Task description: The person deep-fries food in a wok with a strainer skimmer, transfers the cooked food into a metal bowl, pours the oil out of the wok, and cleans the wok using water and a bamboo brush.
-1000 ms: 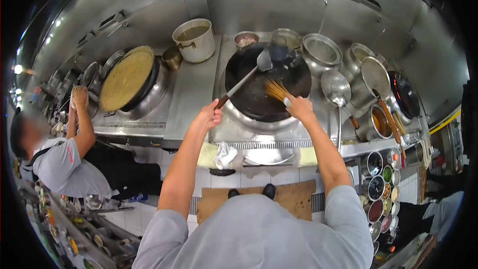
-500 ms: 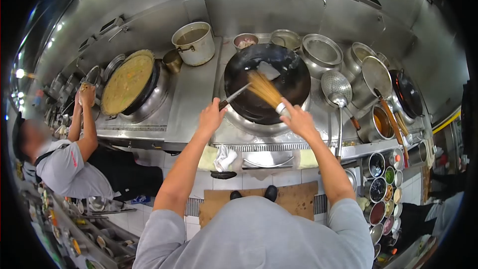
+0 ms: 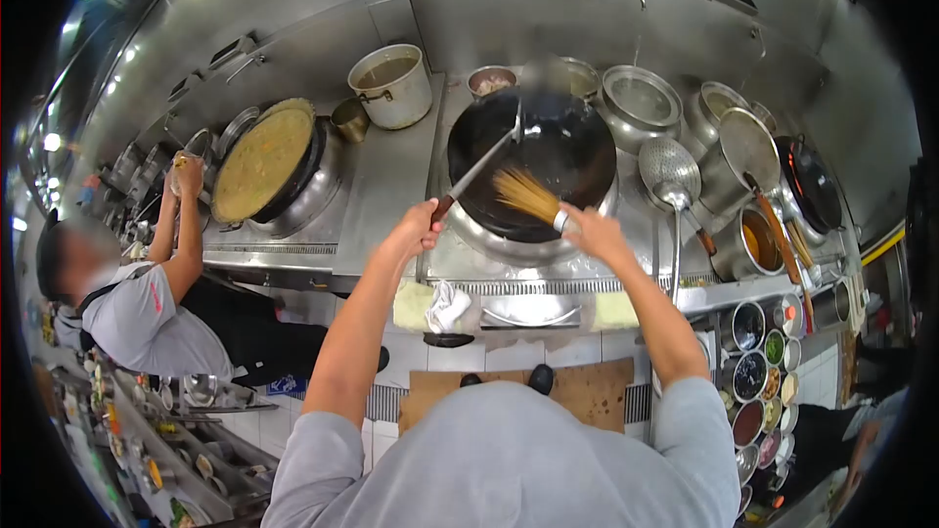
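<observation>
A large black wok (image 3: 577,152) sits on the round burner in the middle of the counter. My left hand (image 3: 419,227), at the wok's left front, is closed round the dark wooden handle of a metal spatula (image 3: 482,164). The spatula's head is seen nearly edge-on over the back of the wok. My right hand (image 3: 593,233) grips the pale bound end of a bamboo brush (image 3: 526,195) at the right front, and its bristles fan out leftward over the wok. A grey haze blurs the area behind the wok.
A wide pan of yellowish food (image 3: 262,164) and a tall pot (image 3: 392,88) stand left. A perforated ladle (image 3: 669,172), lidded pots and a pot of orange liquid (image 3: 760,240) are right. A co-worker (image 3: 156,308) stands left; seasoning bowls (image 3: 749,374) line the lower right.
The spatula's head has lifted and turned edge-on toward the back of the wok. The brush has dropped lower and its bristles no longer cover the spatula. The view has shifted slightly.
</observation>
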Tool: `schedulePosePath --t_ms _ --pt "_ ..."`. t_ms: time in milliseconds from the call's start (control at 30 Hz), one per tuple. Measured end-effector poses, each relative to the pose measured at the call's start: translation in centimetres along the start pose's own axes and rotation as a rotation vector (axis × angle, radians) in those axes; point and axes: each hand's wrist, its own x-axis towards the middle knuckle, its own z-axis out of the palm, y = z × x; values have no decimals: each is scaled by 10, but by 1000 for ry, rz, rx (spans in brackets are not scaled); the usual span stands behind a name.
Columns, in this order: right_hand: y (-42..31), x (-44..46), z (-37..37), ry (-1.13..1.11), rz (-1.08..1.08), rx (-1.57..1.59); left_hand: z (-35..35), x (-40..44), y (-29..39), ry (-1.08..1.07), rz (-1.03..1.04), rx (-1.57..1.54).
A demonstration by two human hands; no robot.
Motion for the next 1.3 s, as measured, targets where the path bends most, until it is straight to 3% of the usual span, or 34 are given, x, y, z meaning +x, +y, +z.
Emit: schedulePosePath --t_ms 100,167,233,300,367,433,500,533,600,633,700,767,833,867,933,967,1033,1167,1233,1267,1300 --pt "-36 -24 -38 -59 -41 64 -8 5 -7 -16 -19 -10" --pt "-46 -24 -49 49 -224 224 -5 9 -6 -106 -136 -176" --pt "-18 0 -8 28 -124 99 -5 10 -9 -102 -155 -226" --pt "23 16 2 -109 5 -153 -17 12 -15 -252 -186 -442" --pt "3 6 -36 -39 44 -58 -15 6 -6 -317 -169 -460" --pt "-20 -7 -38 -27 95 55 -6 -5 -13 -203 -135 -343" --pt "-28 2 -32 -1 -210 297 -10 3 -18 -237 -160 -325" --pt "-14 14 5 -19 -208 335 -10 4 -19 -189 -139 -232" --pt "-6 29 -4 -54 66 76 -6 3 -10 -150 -89 -134" --pt "-1 33 -16 -54 138 -8 -7 -1 -10 43 223 289" --pt "-3 17 -32 -9 86 83 -13 -10 -26 445 800 1132" --pt "-8 11 -35 23 27 165 -5 -17 -18 448 844 1224" --pt "-13 7 -32 -42 -228 271 -1 -15 -15 463 748 1349" --pt "-6 17 -13 -75 -208 273 -5 -12 -19 451 743 1354" --pt "8 35 5 7 20 106 -14 -8 -11 162 441 800" --pt "11 43 -2 22 125 24 -13 -10 -4 169 456 800" --pt "9 28 -18 32 104 50 -19 -21 -1 -58 36 79" --pt "-23 -2 -38 15 -323 225 -32 -9 -5 -131 -87 -109" --pt "-14 26 -2 -20 -310 186 -31 -10 -7 -119 -109 -76" --pt "4 47 20 22 -200 127 -34 -13 -11 -126 -113 -66" --pt "10 61 10 -83 -50 -39 -42 -17 -14 -148 -102 -79"
